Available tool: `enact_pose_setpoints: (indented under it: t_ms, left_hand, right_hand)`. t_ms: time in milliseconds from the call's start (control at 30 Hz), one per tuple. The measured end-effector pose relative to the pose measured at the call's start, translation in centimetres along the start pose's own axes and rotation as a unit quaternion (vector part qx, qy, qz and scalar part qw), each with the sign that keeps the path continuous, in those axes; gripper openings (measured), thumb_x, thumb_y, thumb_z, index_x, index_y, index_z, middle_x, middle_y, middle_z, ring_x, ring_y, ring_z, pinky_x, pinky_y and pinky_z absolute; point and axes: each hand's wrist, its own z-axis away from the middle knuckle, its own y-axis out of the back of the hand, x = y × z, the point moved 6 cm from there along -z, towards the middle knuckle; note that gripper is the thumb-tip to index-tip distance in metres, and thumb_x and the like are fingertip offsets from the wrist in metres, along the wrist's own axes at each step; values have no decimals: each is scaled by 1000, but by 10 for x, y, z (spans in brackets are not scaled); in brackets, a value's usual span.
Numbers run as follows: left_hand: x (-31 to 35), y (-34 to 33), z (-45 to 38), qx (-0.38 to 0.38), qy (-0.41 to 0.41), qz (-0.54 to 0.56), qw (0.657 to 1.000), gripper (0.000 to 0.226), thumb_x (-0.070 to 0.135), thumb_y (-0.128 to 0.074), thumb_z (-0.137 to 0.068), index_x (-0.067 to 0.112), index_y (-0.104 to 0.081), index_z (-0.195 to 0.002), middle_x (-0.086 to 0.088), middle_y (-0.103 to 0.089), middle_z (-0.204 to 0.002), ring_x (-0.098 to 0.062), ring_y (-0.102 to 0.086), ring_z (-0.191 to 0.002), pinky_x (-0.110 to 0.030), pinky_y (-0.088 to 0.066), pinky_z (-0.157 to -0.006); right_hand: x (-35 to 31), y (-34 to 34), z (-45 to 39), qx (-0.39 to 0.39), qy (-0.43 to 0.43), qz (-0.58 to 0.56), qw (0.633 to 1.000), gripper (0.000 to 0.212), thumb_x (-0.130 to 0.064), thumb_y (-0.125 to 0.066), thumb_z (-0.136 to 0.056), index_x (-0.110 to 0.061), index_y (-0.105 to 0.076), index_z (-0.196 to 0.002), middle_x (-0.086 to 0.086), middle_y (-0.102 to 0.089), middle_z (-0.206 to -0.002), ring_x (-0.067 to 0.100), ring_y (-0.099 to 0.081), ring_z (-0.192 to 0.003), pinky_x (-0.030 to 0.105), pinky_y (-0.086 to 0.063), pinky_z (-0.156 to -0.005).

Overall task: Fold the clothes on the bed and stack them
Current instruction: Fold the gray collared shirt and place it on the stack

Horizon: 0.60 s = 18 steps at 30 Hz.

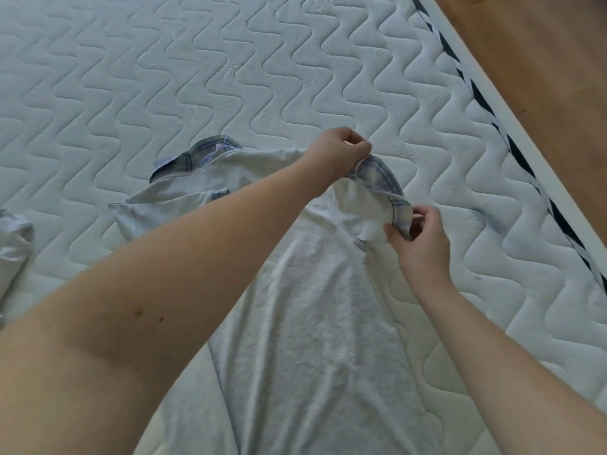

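Shirt [315, 290], white with plaid trim, is lying spread on the bed [230, 77], running from the centre of the frame down to the bottom edge. Both hands are gripping its plaid-edged sleeve [381, 188] just right of centre. The left hand [338, 152], reaching across from the lower left, is pinching the upper end of the plaid cuff between curled fingers and thumb, its grip closed tight on the cloth. The right hand [420, 244], coming up from the lower right, is pinching the lower end of the same cuff between thumb and fingertips, the other fingers curled in behind. Between the two grips the sleeve is lifting off the bed in a small arch, its white inside showing.

Left of the hands, the other plaid-trimmed part of the shirt [203, 156] is lying flat, with folds of white cloth bunching below it toward centre left. The shirt body is stretching down between the two forearms, lightly creased lengthwise.

At the left edge of the frame, another pale garment [13, 241] is lying on the bed, only partly in view and well apart from the shirt. Along the upper right, the bed's striped border [512, 142] is running diagonally, with wooden floor [542, 44] beyond it.
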Motion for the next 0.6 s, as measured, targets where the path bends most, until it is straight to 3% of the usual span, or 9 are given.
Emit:
enact_pose_setpoints:
  t_ms: [33, 100, 167, 233, 300, 367, 433, 500, 600]
  left_hand:
    - [-1, 7, 6, 2, -10, 2, 1000, 13, 18, -63, -85, 20, -69, -97, 6, -61, -72, -3, -55, -55, -19, -49, -53]
    - [-8, 23, 22, -10, -25, 12, 1000, 33, 6, -59, -80, 28, -66, -103, 6, -62, -83, -1, -54, -57, -16, -43, -49]
    - [-23, 44, 39, -7, -29, 15, 999, 45, 1, -56, -79, 33, -63, -110, 5, -62, -105, -4, -58, -72, -16, -46, -52]
    - [-46, 71, 54, 15, -15, 8, 1000, 47, 0, -55, -79, 34, -61, -111, 5, -60, -117, -12, -62, -85, -22, -52, -62]
    - [-74, 95, 67, 25, 19, 16, 999, 47, -4, -56, -80, 29, -59, -113, 3, -61, -118, -22, -65, -96, -33, -57, -76]
    - [-105, 118, 78, 21, 66, 46, 997, 49, -10, -56, -81, 23, -57, -118, -7, -62, -117, -29, -65, -98, -43, -57, -84]
    - [-129, 139, 90, 16, 95, 71, 993, 50, -12, -58, -82, 22, -58, -119, -11, -62, -114, -20, -67, -86, -33, -59, -73]
    - [-149, 156, 98, 17, 110, 53, 992, 49, -12, -60, -83, 24, -60, -117, -4, -61, -109, -13, -66, -79, -21, -55, -62]
    - [-174, 167, 103, 9, 144, -17, 989, 49, -8, -60, -83, 23, -60, -120, -4, -59, -106, -18, -61, -83, -28, -54, -68]
  right_hand:
    - [-7, -4, 7, -9, 12, -26, 1000, 41, -21, -77, -81, -27, -50, -111, -11, -59, -79, -7, -56, -70, 5, -39, -62]
    - [-21, -17, 22, -39, 30, -44, 998, 55, -20, -78, -80, -28, -48, -126, -9, -59, -81, -3, -57, -73, 6, -41, -66]
    - [-36, -31, 39, -63, 62, -35, 995, 59, -17, -76, -80, -25, -49, -132, -14, -57, -83, -4, -56, -78, 6, -41, -70]
    - [-54, -48, 57, -85, 107, -22, 990, 54, -7, -72, -80, -21, -55, -129, -13, -57, -88, 1, -57, -82, 14, -44, -78]
    - [-70, -68, 76, -111, 166, -9, 980, 48, 4, -68, -76, -18, -63, -118, -8, -58, -94, 13, -58, -89, 31, -49, -84]
    - [-81, -91, 95, -143, 214, 17, 966, 41, 6, -67, -74, -17, -69, -107, -5, -59, -96, 18, -58, -92, 35, -49, -85]
    - [-85, -115, 109, -184, 235, 41, 953, 36, 5, -66, -75, -16, -71, -103, -2, -61, -98, 17, -56, -93, 33, -47, -85]
    - [-86, -134, 119, -226, 240, 39, 943, 32, 2, -67, -76, -15, -71, -104, 0, -61, -98, 18, -55, -96, 33, -46, -88]
    - [-84, -151, 125, -270, 243, 37, 931, 31, -11, -72, -79, -17, -68, -109, -2, -63, -105, 15, -55, -103, 29, -43, -95]
